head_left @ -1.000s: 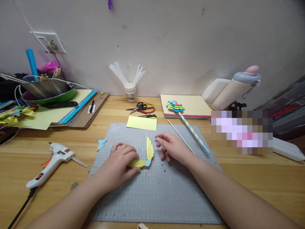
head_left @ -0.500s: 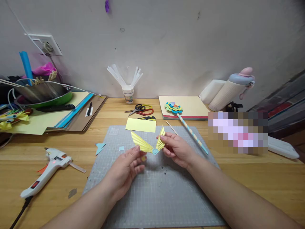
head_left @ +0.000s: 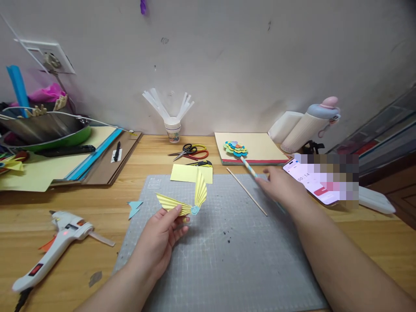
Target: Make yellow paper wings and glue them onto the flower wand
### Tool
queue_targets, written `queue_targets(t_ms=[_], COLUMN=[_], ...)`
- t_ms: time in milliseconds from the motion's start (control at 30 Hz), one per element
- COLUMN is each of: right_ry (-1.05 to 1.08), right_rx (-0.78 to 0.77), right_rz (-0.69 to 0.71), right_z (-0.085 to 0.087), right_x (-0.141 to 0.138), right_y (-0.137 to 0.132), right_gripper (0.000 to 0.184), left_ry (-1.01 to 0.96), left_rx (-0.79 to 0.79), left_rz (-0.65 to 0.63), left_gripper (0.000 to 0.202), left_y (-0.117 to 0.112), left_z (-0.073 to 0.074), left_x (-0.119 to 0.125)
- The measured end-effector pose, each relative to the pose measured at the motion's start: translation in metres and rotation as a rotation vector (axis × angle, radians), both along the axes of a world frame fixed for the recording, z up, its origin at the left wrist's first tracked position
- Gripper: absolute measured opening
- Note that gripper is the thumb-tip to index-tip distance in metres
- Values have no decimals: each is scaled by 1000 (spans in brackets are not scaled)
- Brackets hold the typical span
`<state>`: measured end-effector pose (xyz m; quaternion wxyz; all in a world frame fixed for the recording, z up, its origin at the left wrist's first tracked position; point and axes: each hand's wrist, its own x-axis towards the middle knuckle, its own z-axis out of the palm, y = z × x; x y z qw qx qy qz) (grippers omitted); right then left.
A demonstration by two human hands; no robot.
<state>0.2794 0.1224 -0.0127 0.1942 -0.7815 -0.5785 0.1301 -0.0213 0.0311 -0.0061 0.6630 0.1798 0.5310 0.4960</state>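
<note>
Right hand (head_left: 280,185) moved to the striped stick (head_left: 249,167).

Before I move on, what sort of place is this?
Probably a papercraft workspace: on the brown wooden table sit a gray gridded cutting mat and a white plastic glue gun, and the bare left hand holds yellow pleated-paper fans.

Ppr wings (head_left: 200,193) yel., stick (head_left: 249,167) striped blu/cream.
</note>
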Motion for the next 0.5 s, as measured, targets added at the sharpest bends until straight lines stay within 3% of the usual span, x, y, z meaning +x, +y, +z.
queue_targets(t_ms=[67,167,233,333,367,400,500], right_ry=[45,141,220,379,473,738,1364], right_rx=[-102,-126,-89,-15,6,31,-208], right_rz=[28,63,74,132,167,206,305], right_z=[-7,-14,-12,3,11,18,33], right_x=[12,12,1,-32,-48,-64,-114], right_y=[3,5,4,-13,-24,-39,-89], right_gripper=[22,23,25,25,24,24,28], left_ry=[-7,-7,8,40,48,53,63], left_rx=[2,-5,-8,-3,1,8,37], left_rz=[0,6,10,18,22,23,17], left_gripper=[4,5,8,12,12,12,14], left_y=[-1,-2,-2,1,3,4,7], left_z=[1,3,4,4,4,3,-2], left_x=[-1,-1,-2,-4,-6,-7,-10])
